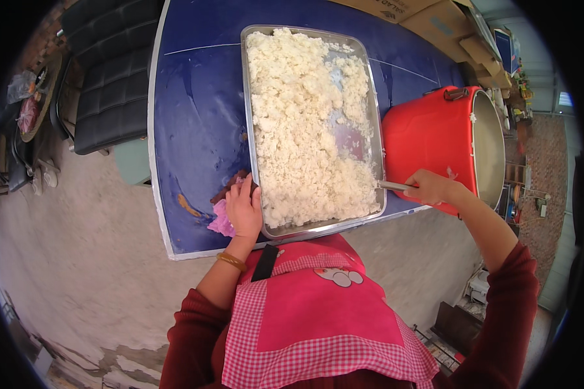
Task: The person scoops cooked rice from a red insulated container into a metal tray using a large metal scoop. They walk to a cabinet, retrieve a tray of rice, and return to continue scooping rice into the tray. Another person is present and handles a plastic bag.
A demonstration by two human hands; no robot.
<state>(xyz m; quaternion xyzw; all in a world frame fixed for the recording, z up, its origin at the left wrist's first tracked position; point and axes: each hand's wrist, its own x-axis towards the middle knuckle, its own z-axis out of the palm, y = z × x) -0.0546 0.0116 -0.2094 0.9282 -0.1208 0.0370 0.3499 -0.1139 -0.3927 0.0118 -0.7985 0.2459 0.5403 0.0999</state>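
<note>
A rectangular metal tray [249, 114] lies on the blue tabletop [199, 116], with cooked rice [297, 131] spread over most of it; bare metal shows on its right side. My right hand [430, 187] grips the metal handle of a utensil [393, 185] that reaches over the tray's right rim, its far end hidden in the rice. At the tray's lower left edge rests my left hand [244, 206], fingers on or against the rim; whether it grips is unclear. Beside and partly under it are a pink cloth [221, 220] and a dark brown piece of cloth [226, 187].
A large red container [430, 138] lies tilted at the tray's right, its pale opening facing away, with rice bits on its rim. Cardboard boxes [435, 26] stand along the far right table edge. A black cushioned seat [112, 97] is left of the table.
</note>
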